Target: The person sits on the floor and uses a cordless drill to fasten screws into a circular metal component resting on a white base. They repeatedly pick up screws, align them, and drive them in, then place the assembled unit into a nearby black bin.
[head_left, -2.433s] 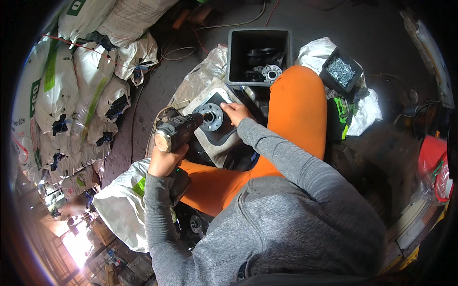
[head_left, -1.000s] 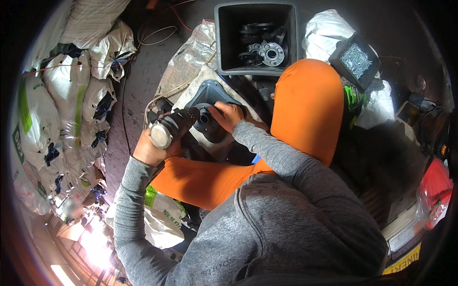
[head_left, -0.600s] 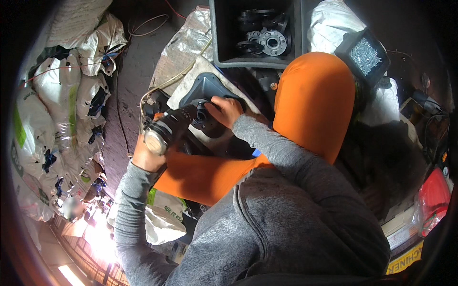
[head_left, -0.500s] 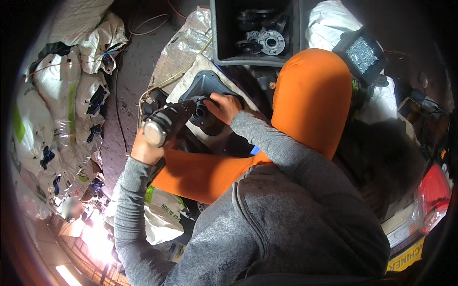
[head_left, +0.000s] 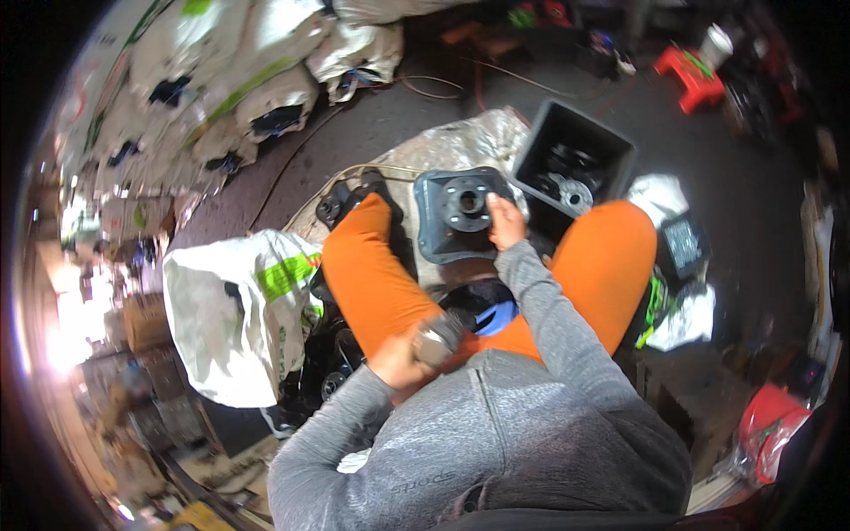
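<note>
My left hand (head_left: 400, 361) is closed round a power drill (head_left: 440, 342), close to my left thigh; motion blurs the tool's front end. In front of me a dark round flanged part (head_left: 467, 212) with a central tube and holes sits on a grey square base (head_left: 430, 237) with rounded corners. My right hand (head_left: 506, 223) grips the right edge of the flanged part, thumb on top and the other fingers partly hidden. The drill is apart from the flanged part.
A grey bin (head_left: 611, 133) holding round metal parts stands beyond my right knee. Right of that knee sits a small dark tray (head_left: 684, 243) of metal pieces. White sacks (head_left: 230, 301) lie at left, a red stool (head_left: 691, 80) far right. A hose (head_left: 372, 166) crosses the ground sheet.
My left hand has drawn the drill back from the flanged part toward my lap. My right hand still touches that part. The head view has turned, so the surroundings have shifted.
</note>
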Tool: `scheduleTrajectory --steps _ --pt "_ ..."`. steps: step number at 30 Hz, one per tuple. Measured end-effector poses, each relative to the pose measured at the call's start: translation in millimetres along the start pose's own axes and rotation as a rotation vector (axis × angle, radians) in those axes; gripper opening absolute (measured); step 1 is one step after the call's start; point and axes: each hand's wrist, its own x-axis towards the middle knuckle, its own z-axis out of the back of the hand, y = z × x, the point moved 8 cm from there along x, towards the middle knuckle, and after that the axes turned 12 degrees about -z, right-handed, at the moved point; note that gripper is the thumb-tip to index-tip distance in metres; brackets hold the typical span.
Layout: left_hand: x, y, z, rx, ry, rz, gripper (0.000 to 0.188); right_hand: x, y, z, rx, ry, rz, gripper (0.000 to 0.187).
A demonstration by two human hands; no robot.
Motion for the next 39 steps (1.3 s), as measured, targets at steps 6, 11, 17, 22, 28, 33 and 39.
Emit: scheduleTrajectory --steps 6,11,17,22,28,33,39 --pt "-54.5 46.2 22.2 -0.556 -0.21 -0.164 0.075 -100.9 93.2 -85.9 0.066 0.44 0.188 0.029" --pt "-77.1 77.4 129.4 -0.954 -1.043 -0.441 0.05 -156.3 72.2 -214.7 -0.146 0.705 0.16 0.033" --pt "-106.4 203.2 132.5 -0.539 -1.065 -0.124 0.027 -117.8 18.1 -184.5 -0.085 0.627 -0.279 0.032" --pt "-104.7 276.0 66.0 -0.422 -0.601 0.371 0.061 -66.6 25.5 -60.0 0.374 0.287 -0.351 0.036" --pt "-182.3 132.5 117.4 -0.447 -0.774 -0.364 0.033 -41.0 11.5 22.3 0.357 0.269 -0.393 0.04" --pt "-227.8 259.4 288.7 0.18 -1.395 0.281 0.037 -34.7 2.7 12.3 0.322 0.353 -0.426 0.046" --pt "-111.6 407.7 292.9 0.353 -0.904 0.894 0.054 -41.4 23.4 30.8 0.37 0.272 -0.337 0.039"
